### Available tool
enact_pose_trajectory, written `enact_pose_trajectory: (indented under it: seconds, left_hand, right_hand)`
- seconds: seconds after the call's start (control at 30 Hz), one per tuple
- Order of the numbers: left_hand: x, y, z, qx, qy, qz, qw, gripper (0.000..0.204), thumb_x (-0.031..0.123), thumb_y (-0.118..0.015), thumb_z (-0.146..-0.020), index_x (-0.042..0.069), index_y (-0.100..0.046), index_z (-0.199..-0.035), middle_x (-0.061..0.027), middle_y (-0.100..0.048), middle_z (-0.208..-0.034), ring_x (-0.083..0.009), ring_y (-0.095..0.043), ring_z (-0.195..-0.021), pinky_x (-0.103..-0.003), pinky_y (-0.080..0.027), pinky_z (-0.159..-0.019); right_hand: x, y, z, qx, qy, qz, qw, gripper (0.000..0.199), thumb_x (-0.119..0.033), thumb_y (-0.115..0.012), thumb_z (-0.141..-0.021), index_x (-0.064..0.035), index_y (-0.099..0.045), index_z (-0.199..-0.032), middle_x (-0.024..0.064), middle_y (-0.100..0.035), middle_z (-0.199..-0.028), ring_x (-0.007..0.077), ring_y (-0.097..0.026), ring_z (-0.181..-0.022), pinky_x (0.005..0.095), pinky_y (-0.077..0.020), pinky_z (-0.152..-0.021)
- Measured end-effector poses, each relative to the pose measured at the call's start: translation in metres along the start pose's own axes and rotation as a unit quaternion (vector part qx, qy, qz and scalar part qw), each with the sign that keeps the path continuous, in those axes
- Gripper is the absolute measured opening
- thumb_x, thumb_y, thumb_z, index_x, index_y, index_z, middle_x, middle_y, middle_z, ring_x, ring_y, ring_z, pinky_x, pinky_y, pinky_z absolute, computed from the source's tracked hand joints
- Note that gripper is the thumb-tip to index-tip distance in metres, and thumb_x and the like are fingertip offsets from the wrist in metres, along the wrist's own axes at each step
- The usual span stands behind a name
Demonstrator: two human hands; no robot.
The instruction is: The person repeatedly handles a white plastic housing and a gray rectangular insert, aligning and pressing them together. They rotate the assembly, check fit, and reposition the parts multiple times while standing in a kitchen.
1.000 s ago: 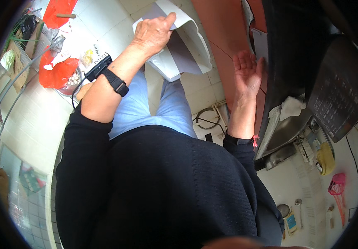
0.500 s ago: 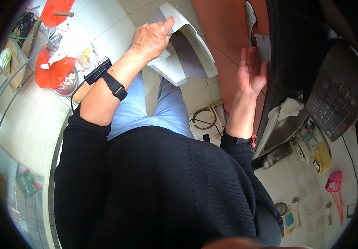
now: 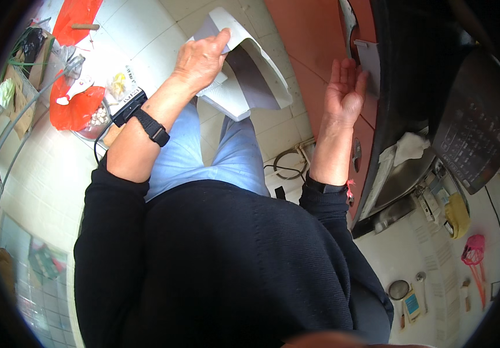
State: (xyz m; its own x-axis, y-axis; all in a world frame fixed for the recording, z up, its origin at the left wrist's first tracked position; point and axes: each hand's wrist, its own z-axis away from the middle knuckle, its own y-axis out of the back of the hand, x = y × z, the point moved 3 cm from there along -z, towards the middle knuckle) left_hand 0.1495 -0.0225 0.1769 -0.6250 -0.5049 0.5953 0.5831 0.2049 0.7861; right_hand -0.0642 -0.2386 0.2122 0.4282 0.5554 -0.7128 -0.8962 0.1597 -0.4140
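Observation:
My left hand is closed over the rim of a white and grey plastic bin, thumb along the edge. The bin hangs tilted in front of my legs, its hollow inside showing. Palm up, my right hand has its fingers stretched out and nothing in them. Its fingertips are close to a pale grey bracket at the edge of the red cabinet door; whether they touch it I cannot tell.
On my left is a white tiled surface with red plastic bags and a wire rack. A dark counter edge and a sink lie to my right. A coiled black cable rests on the floor.
My left hand and the bin have shifted slightly left. My right hand has drawn a little left and its fingers are closer together. The whole view has moved slightly.

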Motion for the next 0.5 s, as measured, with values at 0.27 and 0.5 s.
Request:
enact_pose_trajectory:
  seconds: [0.27, 0.5]
  left_hand:
    - [-0.008, -0.006, -0.003, -0.017, 0.015, -0.01, 1.0, 0.038, 0.015, -0.068, -0.082, 0.014, -0.052, -0.116, -0.0112, -0.068, -0.086, -0.0369, -0.066, -0.078, -0.047, -0.053, -0.066]
    - [-0.039, -0.039, 0.0, 0.058, 0.051, -0.018, 0.997, 0.039, 0.017, -0.068, -0.081, 0.016, -0.056, -0.118, -0.0113, -0.069, -0.086, -0.0352, -0.067, -0.079, -0.046, -0.053, -0.065]
  right_hand:
    - [-0.003, -0.039, 0.011, -0.002, -0.015, -0.058, 0.998, 0.071, -0.038, -0.065, -0.09, 0.0095, -0.037, -0.135, 0.0239, -0.053, -0.127, 0.036, -0.053, -0.119, 0.0548, -0.0348, -0.112]
    - [-0.012, -0.041, 0.004, 0.002, -0.06, -0.103, 0.993, 0.069, -0.051, -0.055, -0.092, 0.0082, -0.048, -0.128, 0.026, -0.055, -0.125, 0.0387, -0.053, -0.118, 0.0577, -0.0347, -0.111]
